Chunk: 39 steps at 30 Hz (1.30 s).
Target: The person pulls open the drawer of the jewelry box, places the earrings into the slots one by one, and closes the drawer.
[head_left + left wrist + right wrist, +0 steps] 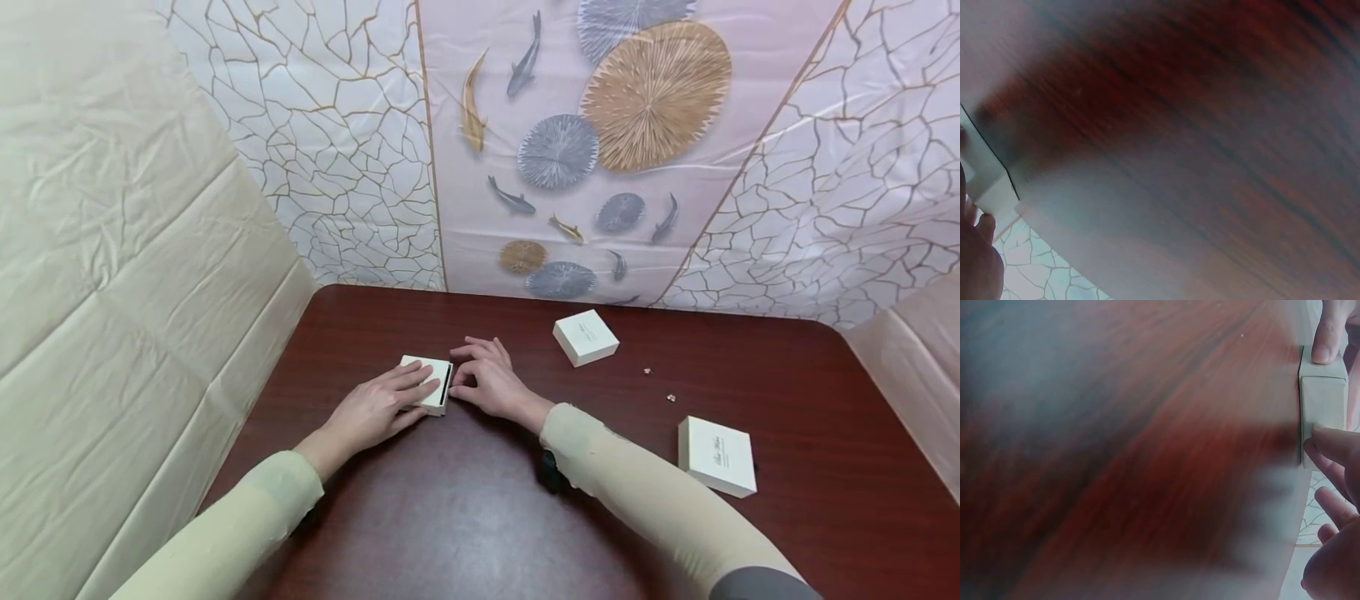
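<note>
I clasp the leftmost white box (437, 372) on the desk (450, 508) with the left hand (378, 406), the right hand (491, 383) half-curled at its end panel (1325, 403), hold indeterminable; off-axis force there could skew and jam the panel.

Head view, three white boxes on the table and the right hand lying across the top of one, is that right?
Not quite: the head view shows the left hand lying across the top of that white box, not the right hand. The rest is right.
</note>
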### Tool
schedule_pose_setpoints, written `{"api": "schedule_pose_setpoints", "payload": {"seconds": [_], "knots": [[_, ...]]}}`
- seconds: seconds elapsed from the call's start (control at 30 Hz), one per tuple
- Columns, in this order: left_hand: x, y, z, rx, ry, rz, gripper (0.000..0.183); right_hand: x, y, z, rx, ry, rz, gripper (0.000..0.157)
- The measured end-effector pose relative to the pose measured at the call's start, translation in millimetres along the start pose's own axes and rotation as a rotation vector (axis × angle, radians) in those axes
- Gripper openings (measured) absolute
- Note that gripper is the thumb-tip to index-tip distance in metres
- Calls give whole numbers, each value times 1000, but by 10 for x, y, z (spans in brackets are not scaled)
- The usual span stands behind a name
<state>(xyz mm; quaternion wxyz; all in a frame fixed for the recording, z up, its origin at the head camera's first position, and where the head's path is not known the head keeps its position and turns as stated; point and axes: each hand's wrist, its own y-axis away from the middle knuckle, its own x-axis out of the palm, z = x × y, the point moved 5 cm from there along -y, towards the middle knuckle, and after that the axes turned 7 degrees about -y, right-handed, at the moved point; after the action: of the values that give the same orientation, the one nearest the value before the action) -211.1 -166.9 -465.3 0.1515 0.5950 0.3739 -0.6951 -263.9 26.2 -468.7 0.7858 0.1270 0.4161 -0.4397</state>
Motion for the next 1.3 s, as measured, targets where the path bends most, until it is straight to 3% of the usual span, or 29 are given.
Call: {"api": "schedule_pose_setpoints", "payload": {"seconds": [0.63, 0.97, 1.3], "knots": [[-15, -28, -34, 10, 14, -13, 52, -18, 2, 27, 1, 13, -2, 20], [-47, -26, -21, 15, 6, 14, 52, -214, 120, 13, -5, 53, 3, 13], [-153, -67, 18, 54, -19, -10, 58, -465, 276, -65, -24, 85, -22, 15]]}}
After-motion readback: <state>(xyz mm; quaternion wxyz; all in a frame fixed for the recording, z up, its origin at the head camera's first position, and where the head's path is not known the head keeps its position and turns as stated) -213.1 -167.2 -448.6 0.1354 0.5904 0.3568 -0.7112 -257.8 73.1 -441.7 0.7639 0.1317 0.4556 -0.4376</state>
